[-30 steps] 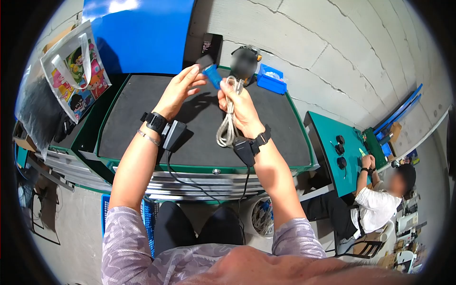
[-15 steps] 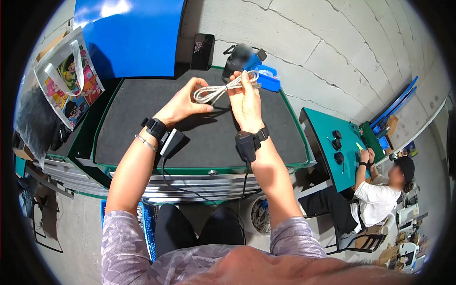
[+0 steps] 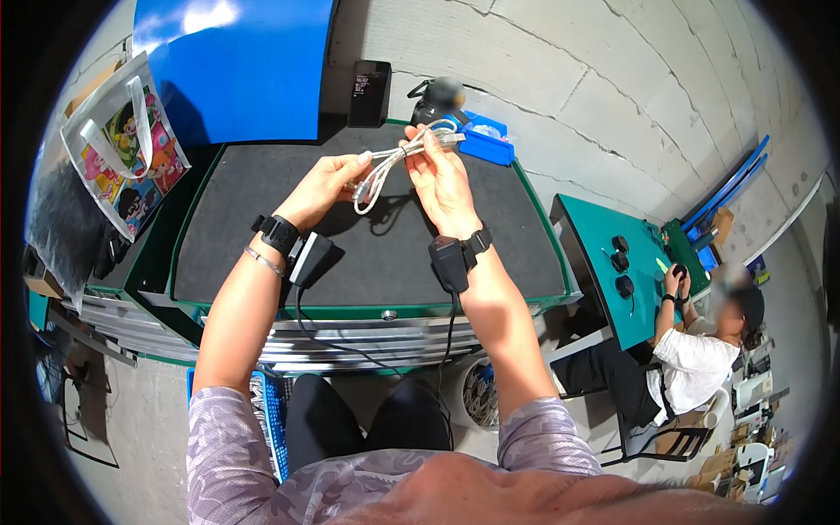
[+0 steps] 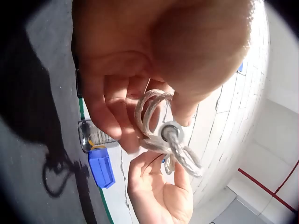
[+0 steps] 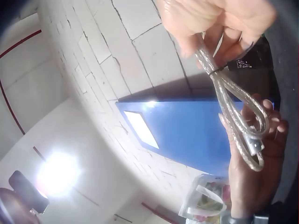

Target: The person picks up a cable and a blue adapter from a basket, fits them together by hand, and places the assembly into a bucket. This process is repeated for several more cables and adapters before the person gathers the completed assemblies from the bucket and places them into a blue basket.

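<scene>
A coiled, clear-jacketed silver cable (image 3: 376, 185) is bundled with a thin dark tie (image 5: 216, 71) and held up above the dark mat. My right hand (image 3: 442, 188) pinches the bundle near the tie, with a metallic plug (image 3: 453, 137) sticking out past its fingers. On the other side, my left hand (image 3: 325, 185) grips the loops between thumb and fingers. Seen from the left wrist, a round grey cylinder (image 4: 171, 132) on the cable faces the camera beside that thumb. From the right wrist, the loops (image 5: 238, 112) hang in front of the left hand's palm.
The dark mat (image 3: 262, 236) covers the top of a green-edged drawer cabinet. Behind it stand a black phone-like device (image 3: 369, 94), a black item (image 3: 435, 101) and a blue bin (image 3: 486, 144). A printed bag (image 3: 131, 153) is at left; another person (image 3: 696, 363) sits at right.
A blue connector with a dark end, earlier between the hands, has swung right past the right hand. The left hand has come onto the cable loops, and the bundle has turned more sideways.
</scene>
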Demonstrator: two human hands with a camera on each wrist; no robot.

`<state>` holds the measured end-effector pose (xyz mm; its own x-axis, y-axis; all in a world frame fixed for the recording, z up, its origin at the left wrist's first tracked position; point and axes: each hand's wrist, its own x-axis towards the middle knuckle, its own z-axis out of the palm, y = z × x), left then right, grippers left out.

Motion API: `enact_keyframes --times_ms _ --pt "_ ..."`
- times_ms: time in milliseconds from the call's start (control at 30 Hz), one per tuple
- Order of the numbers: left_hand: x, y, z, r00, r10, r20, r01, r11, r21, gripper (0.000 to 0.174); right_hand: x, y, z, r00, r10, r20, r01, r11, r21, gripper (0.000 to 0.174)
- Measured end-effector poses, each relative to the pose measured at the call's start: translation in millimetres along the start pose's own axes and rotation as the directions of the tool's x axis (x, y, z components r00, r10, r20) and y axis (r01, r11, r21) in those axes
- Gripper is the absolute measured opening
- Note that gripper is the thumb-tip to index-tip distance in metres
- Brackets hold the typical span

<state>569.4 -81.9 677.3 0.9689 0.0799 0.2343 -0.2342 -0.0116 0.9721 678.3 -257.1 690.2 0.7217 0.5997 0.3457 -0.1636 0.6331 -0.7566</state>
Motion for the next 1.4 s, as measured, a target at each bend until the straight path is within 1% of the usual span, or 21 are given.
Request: enact_keyframes --times_ms 33,133,267,333,367,400,433,467,500,567,600,633,700,733,867,967,1000,1067,1167,1233,1400 --pt "-1 3 1 0.999 -0.034 0.033 0.036 0.997 -0.066 0.042 -1 -1 1 1.0 -0.002 -0.003 0.002 1.0 0.001 0.032" --pt "2 -1 -3 0.997 -0.031 0.071 0.04 0.992 -0.122 0.043 -2 -3 4 1.0 0.014 0.02 -0.014 1.0 0.013 0.032" --pt "3 -2 -5 0.996 -0.049 0.08 0.059 0.991 -0.122 0.042 -2 -2 5 0.999 -0.031 0.014 0.031 0.999 0.038 0.027" --pt "4 -3 -1 0.999 -0.037 0.011 0.037 0.999 -0.037 0.045 -1 -1 4 0.998 -0.063 -0.011 0.063 0.997 0.045 0.025" --pt "3 -2 0 0.999 -0.036 0.017 0.037 0.999 -0.035 0.045 -1 0 3 0.994 -0.093 -0.054 0.094 0.995 0.036 0.024" --pt "0 4 3 0.999 0.018 0.043 -0.017 1.0 -0.022 0.048 0 0 2 0.988 -0.123 -0.096 0.125 0.992 0.025 0.022" --pt "-2 7 6 0.995 0.071 0.069 -0.071 0.997 -0.011 0.055 0 0 1 0.987 -0.129 -0.1 0.132 0.991 0.024 0.022" --pt "-3 6 8 0.99 0.125 0.066 -0.129 0.989 0.071 0.065 0 -1 0 0.98 -0.134 -0.146 0.136 0.991 0.005 0.025" --pt "-4 7 10 0.99 0.124 0.072 -0.13 0.989 0.072 0.065 0 -1 1 0.972 -0.139 -0.191 0.139 0.99 -0.013 0.029" --pt "-6 10 15 0.973 0.229 0.032 -0.229 0.937 0.263 0.069 -1 -1 2 0.971 -0.134 -0.196 0.14 0.99 0.021 0.03" --pt "-6 8 15 0.968 0.248 -0.028 -0.232 0.937 0.26 0.064 -1 -2 3 0.973 -0.124 -0.197 0.137 0.989 0.054 0.032" --pt "-3 7 13 0.969 0.247 -0.028 -0.231 0.937 0.26 0.064 0 -1 1 0.973 -0.123 -0.198 0.136 0.989 0.055 0.032" --pt "1 6 4 0.995 0.064 -0.083 -0.055 0.993 0.105 0.053 2 1 0 0.99 -0.082 -0.111 0.087 0.995 0.048 0.043" --pt "0 6 5 0.994 0.081 -0.078 -0.073 0.991 0.109 0.042 1 1 0 0.991 -0.079 -0.11 0.085 0.995 0.048 0.043" --pt "-2 7 6 0.995 0.065 -0.078 -0.057 0.992 0.112 0.042 0 -1 3 0.997 -0.042 -0.068 0.041 0.999 -0.011 0.043" --pt "-2 5 3 0.996 0.063 -0.059 -0.055 0.99 0.129 0.048 -1 -2 4 0.998 -0.036 -0.052 0.033 0.998 -0.061 0.043" --pt "-2 5 2 0.997 0.044 -0.057 -0.039 0.995 0.093 0.048 -1 -2 5 0.999 -0.037 -0.037 0.034 0.996 -0.088 0.043" --pt "-2 4 0 0.998 0.026 -0.056 -0.023 0.998 0.058 0.049 -4 -3 7 1.0 -0.022 -0.021 0.02 0.998 -0.067 0.042" --pt "-2 4 -1 0.996 0.055 -0.076 -0.055 0.998 0.006 0.047 -4 -5 8 1.0 -0.002 -0.015 0.001 0.999 -0.051 0.04" --pt "-2 6 2 0.988 0.122 -0.099 -0.124 0.992 -0.008 0.043 -4 -3 7 0.999 0.005 -0.033 -0.007 0.998 -0.057 0.039" --pt "2 0 0 0.987 0.152 -0.056 -0.151 0.988 0.022 0.039 1 0 1 0.999 -0.008 -0.052 0.007 1.0 -0.015 0.031"
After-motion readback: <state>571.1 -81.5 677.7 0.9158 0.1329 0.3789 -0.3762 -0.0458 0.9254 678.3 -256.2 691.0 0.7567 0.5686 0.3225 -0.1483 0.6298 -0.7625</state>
